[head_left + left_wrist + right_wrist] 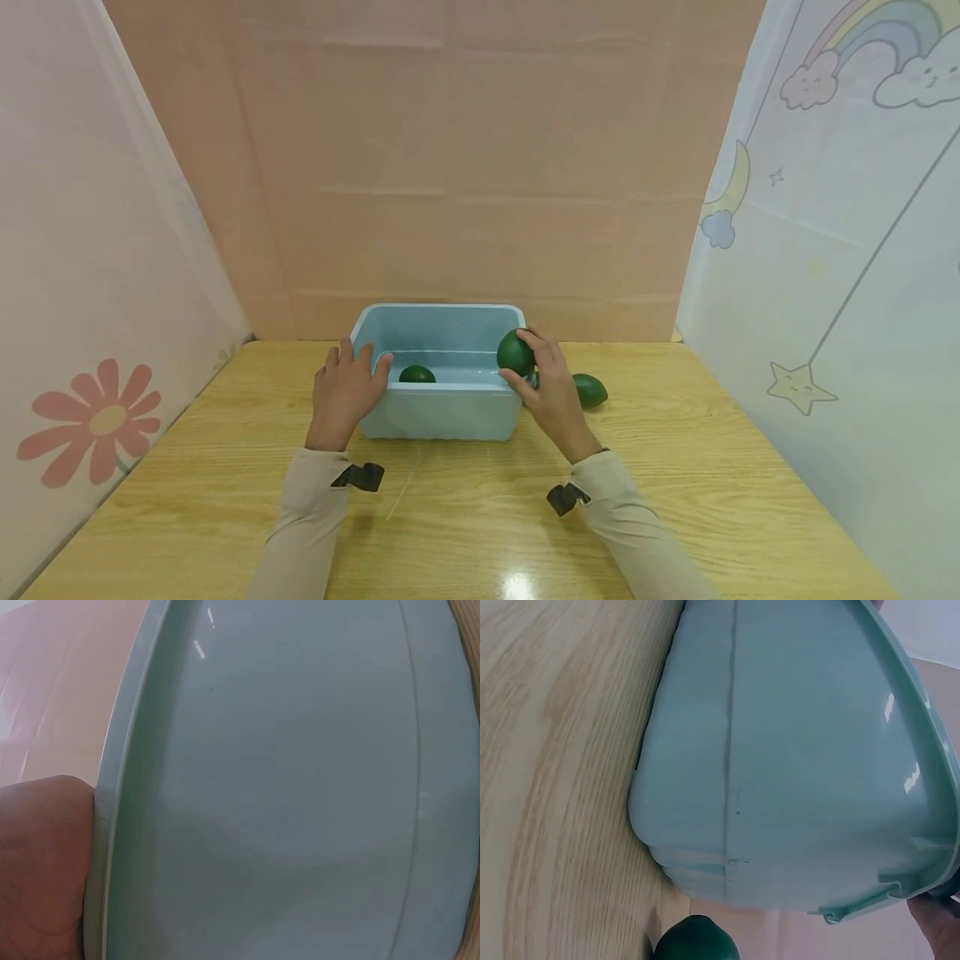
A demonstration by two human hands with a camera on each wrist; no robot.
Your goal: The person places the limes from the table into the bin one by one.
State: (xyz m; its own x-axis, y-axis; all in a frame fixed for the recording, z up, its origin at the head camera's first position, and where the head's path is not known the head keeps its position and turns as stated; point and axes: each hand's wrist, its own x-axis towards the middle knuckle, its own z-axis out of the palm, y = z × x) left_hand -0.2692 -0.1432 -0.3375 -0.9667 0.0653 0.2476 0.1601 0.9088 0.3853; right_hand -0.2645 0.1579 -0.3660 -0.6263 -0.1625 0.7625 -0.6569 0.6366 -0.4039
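The head view looks forward and down across the bench (pixel 675 500) at the blue tub (pixel 438 412) from a moderate distance. Both wrist views sit very close against the tub's outer wall (pixel 300 787), sharing only that tub (pixel 795 765).

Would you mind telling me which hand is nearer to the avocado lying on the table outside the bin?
Right. The right hand is just beside the avocado on the table; the left hand grips the bin at its far side.

A wooden table (pixel 675 500) stands before a pink wall (pixel 465 167), between printed white curtains (pixel 840 250).
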